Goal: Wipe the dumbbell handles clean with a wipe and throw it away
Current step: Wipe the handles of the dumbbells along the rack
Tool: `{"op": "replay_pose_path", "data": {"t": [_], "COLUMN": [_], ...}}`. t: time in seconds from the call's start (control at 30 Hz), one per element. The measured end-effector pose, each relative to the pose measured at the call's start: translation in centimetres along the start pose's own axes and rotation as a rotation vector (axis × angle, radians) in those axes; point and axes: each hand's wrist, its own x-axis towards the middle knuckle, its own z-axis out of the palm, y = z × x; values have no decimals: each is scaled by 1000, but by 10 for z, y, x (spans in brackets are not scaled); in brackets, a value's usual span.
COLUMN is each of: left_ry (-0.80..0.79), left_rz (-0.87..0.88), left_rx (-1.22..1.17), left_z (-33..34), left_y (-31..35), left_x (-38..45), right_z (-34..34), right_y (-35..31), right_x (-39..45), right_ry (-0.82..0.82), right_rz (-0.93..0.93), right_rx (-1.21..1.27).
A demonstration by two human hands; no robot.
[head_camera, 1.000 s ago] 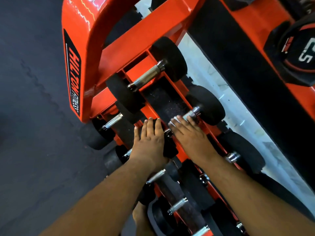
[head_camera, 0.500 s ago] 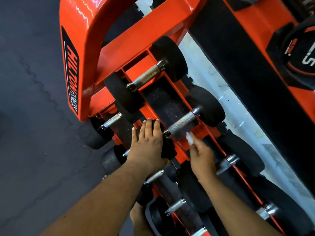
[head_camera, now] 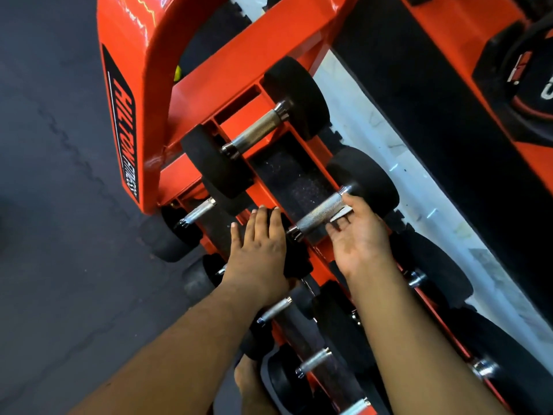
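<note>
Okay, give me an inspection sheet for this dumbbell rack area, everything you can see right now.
Surface: orange rack, dumbbells in cradles.
Job's things: knurled handle of the second dumbbell; white wipe against its underside.
Clutter: nothing seen.
Hands: left hand rests flat on that dumbbell's near black head; right hand, palm up under the handle, holds the wipe to it.
Cables: nothing seen.
Surroundings: dark rubber floor; pale strip behind the rack.

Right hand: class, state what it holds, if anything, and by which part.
The right hand holds a small white wipe, pinched at its lower end, against the underside of the dumbbell handle.
</note>
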Motion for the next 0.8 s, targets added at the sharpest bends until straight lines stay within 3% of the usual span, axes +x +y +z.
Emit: {"op": "replay_pose_path", "data": {"t": [0.1,0.2,0.33,0.5,0.7,0.8], "left_ry": [-4,3,0,-2,2,8], "left_rz": [-4,-7,-11,-18,-13,-7], "left_rx": [8,7,12,10,9,-3], "left_z": [0,-1,2,0,0,0], "left_y": [1,2,1,3,2,2], "left_x": [0,0,0,0,0,0], "right_z": [9,18,0,18,-5,3], "right_y": [-2,-4,7,20,33,27], "right_x": [5,8,-5,-1,-18,-16], "right_ry": [75,13,-52,19,-126,-174], "right_rz": [6,126,123,159,121,229], "right_rx": [-38,-81,-99,-56,-242,-247]}}
